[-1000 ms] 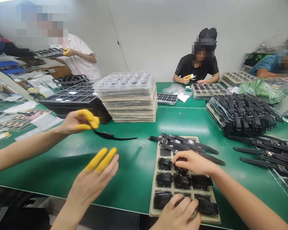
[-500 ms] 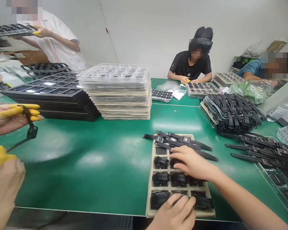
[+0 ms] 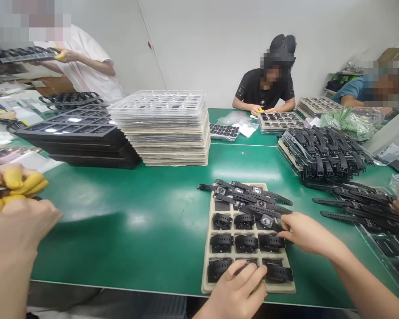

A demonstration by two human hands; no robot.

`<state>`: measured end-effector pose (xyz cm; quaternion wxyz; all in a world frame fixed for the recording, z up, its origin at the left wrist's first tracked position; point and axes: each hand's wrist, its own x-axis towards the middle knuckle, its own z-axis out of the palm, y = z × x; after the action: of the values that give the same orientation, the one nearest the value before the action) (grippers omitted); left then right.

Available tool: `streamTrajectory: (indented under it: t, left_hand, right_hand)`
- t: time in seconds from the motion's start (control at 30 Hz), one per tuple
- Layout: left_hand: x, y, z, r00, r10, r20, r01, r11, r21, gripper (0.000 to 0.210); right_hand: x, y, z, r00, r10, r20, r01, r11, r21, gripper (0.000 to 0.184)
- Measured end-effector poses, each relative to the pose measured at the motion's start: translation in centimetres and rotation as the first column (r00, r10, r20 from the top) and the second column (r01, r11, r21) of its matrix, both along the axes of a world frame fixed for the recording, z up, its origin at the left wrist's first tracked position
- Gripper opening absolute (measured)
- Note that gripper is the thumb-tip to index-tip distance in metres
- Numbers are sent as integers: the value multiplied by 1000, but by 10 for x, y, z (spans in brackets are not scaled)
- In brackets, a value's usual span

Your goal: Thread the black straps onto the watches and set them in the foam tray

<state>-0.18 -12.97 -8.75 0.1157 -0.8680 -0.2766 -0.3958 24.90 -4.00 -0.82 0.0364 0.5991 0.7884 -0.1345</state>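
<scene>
A beige tray (image 3: 209, 270) lies on the green table (image 3: 146, 212) in front of me, its cells filled with folded black watches (image 3: 247, 243). Several unfolded watches (image 3: 252, 195) lie flat across its far end. My left hand (image 3: 239, 288) rests on the tray's near row, fingers curled over a folded watch (image 3: 244, 264) in the middle cell. My right hand (image 3: 302, 232) is at the tray's right side, its fingertips pinching the strap of a flat watch (image 3: 267, 220).
At the left edge a co-worker's hands (image 3: 16, 190) wear yellow finger cots. Stacked clear trays (image 3: 162, 128) and black trays (image 3: 83, 141) stand at the back left. Piled watches (image 3: 322, 150) and loose straps (image 3: 352, 208) lie right. Three other people work around the table.
My right hand moved from the tray's middle to its right side and now pinches a flat watch. The co-worker's hands drew together at the left edge. My left hand stayed put.
</scene>
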Motion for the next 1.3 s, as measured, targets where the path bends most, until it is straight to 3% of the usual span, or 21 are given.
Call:
streamTrajectory:
  t: [0.07, 0.13, 0.3, 0.4, 0.47, 0.5, 0.57, 0.63, 0.67, 0.73, 0.77, 0.8, 0.83, 0.87, 0.9, 0.97, 1.0, 1.07, 1.13, 1.2, 1.3]
  left_hand:
    - [1, -1, 3, 1000, 8, -24, -9, 1000, -13, 7]
    - [1, -1, 10, 1000, -3, -1, 3, 999, -35, 8]
    - [-14, 12, 61, 941, 16, 338, -30, 999, 34, 14]
    - [-22, 40, 102, 898, 119, 425, -11, 969, -247, 28]
    - [-16, 61, 124, 872, 119, 475, 168, 839, -517, 37]
    - [-10, 71, 132, 852, 84, 516, 299, 731, -613, 39]
    - [6, 86, 139, 777, 18, 629, 547, 475, -690, 43]
    - [20, 94, 139, 685, 85, 724, 686, 261, -680, 45]
    - [25, 98, 137, 628, 165, 761, 730, 216, -649, 43]
    - [27, 103, 133, 459, 350, 817, 797, 243, -552, 37]
    - [25, 107, 131, 349, 424, 836, 824, 286, -489, 34]
    - [22, 110, 130, 237, 476, 847, 846, 329, -421, 31]
    - [18, 113, 130, 140, 509, 850, 864, 357, -356, 31]
    - [15, 116, 131, 66, 527, 847, 881, 368, -297, 32]
    - [13, 118, 132, 18, 535, 845, 898, 363, -249, 35]
    - [12, 118, 134, 3, 537, 843, 927, 314, -203, 40]
    - [13, 116, 134, 19, 536, 844, 937, 285, -202, 39]
    - [16, 112, 131, 64, 529, 846, 942, 247, -226, 33]
    - [19, 109, 126, 126, 511, 850, 932, 233, -278, 31]
    - [19, 109, 121, 215, 466, 858, 912, 220, -347, 36]
    - [14, 112, 116, 353, 386, 852, 861, 222, -458, 37]
  right_hand:
    - [2, -1, 17, 996, 83, -31, -80, 993, 82, 24]
    - [5, -3, 38, 985, 173, -5, -165, 946, 277, 19]
    - [13, -5, 81, 948, 314, -47, -180, 654, 735, 26]
    - [10, 2, 90, 839, 494, -229, -96, 548, 831, 21]
    - [3, 10, 90, 736, 593, -326, -76, 552, 831, 24]
    - [-3, 15, 90, 698, 622, -355, -80, 560, 825, 24]
    - [-15, 22, 88, 679, 633, -372, -98, 580, 808, 24]
    - [-26, 20, 85, 713, 589, -381, -40, 577, 816, 23]
    - [-31, 15, 82, 728, 554, -403, 49, 545, 837, 23]
    - [-41, -6, 74, 693, 505, -515, 281, 469, 838, 26]
    - [-46, -19, 68, 625, 509, -592, 369, 475, 799, 27]
    - [-52, -33, 63, 520, 498, -694, 326, 635, 700, 24]
    - [-59, -45, 56, 455, 425, -783, 159, 826, 540, 20]
    - [-67, -55, 50, 452, 293, -842, -27, 948, 316, 16]
    - [-74, -60, 44, 474, 157, -866, -156, 983, 92, 14]
    - [-87, -59, 33, 440, -160, -883, -166, 952, -256, 30]
    - [-92, -53, 29, 339, -303, -891, -109, 928, -357, 41]
    - [-96, -34, 23, -1, -457, -889, 37, 889, -457, 58]
    - [-96, -13, 20, -265, -435, -861, 144, 865, -481, 64]
    - [-94, 4, 20, -328, -364, -872, 222, 867, -446, 62]
    - [-90, 19, 22, -249, -287, -925, 258, 901, -349, 59]
